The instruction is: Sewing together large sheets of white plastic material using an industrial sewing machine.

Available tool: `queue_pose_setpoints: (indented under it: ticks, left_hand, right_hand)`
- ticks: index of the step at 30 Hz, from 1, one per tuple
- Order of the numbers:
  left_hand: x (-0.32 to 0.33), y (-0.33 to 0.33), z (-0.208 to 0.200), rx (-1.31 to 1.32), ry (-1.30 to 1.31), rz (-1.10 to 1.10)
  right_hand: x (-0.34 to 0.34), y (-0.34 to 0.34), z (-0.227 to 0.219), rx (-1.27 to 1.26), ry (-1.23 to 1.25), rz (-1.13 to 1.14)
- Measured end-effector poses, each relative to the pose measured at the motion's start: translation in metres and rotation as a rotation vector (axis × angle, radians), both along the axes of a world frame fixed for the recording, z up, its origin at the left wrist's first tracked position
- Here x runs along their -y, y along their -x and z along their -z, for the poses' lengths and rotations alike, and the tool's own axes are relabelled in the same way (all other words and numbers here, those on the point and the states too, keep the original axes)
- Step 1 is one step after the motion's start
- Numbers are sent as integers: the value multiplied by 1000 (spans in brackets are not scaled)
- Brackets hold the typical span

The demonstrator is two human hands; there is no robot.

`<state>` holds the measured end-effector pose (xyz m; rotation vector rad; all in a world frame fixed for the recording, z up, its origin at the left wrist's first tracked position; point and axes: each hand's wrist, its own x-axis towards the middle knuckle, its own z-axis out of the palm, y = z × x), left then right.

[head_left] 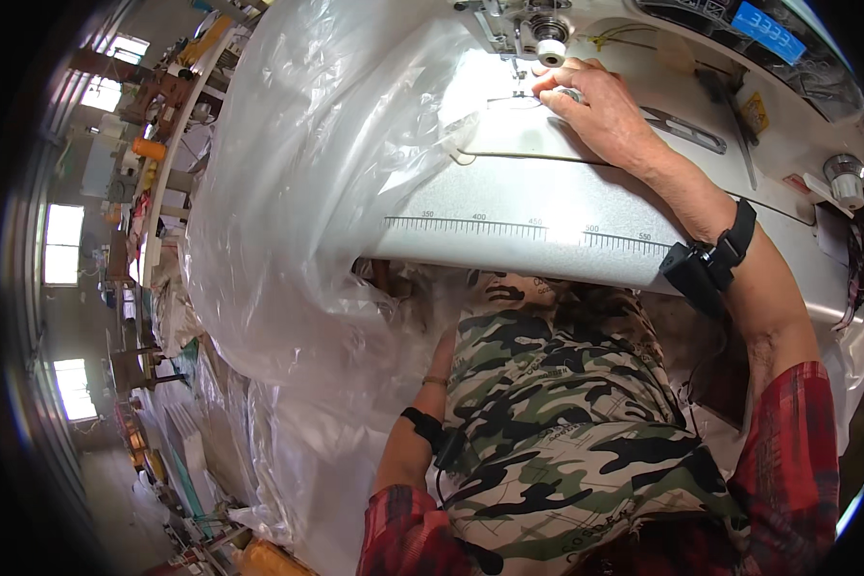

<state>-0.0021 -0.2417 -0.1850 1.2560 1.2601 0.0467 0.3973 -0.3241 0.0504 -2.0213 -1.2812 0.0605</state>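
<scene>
Right hand (pixel 600 110) flat, fingers extended, pressing clear plastic sheet (pixel 298 211) at sewing machine needle (pixel 516 69). Seam apparently mid-run (most sheet bunched left of needle, unsewn). Left hand hidden below tabletop (pixel 547 226); grip unknowable.

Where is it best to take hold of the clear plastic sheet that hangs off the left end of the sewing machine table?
Probably the bunched fold of the clear plastic sheet just left of the sewing machine table, coming from the left. There the film gathers in thick creases and hangs free. Near the needle it lies flat under the right hand, with little to pinch.
</scene>
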Motion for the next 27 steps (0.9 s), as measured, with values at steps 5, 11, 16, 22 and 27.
queue_pose_setpoints:
  ticks: [5,11,16,22,27]
  left_hand:
    - [-42,-21,31,97,-99,-28]
    - [-70,35,47,299,-380,-431]
    - [-59,43,55,141,-235,-395]
    - [-45,33,47,-269,-764,112]
    - [-11,-77,-100,346,-308,447]
  right_hand:
    - [-4,-1,8,-20,50,6]
    - [-8,-2,3,18,0,32]
    - [-9,-10,3,-16,42,47]
    - [-11,-10,5,12,-105,-82]
    - [3,-20,21,-52,-127,-111]
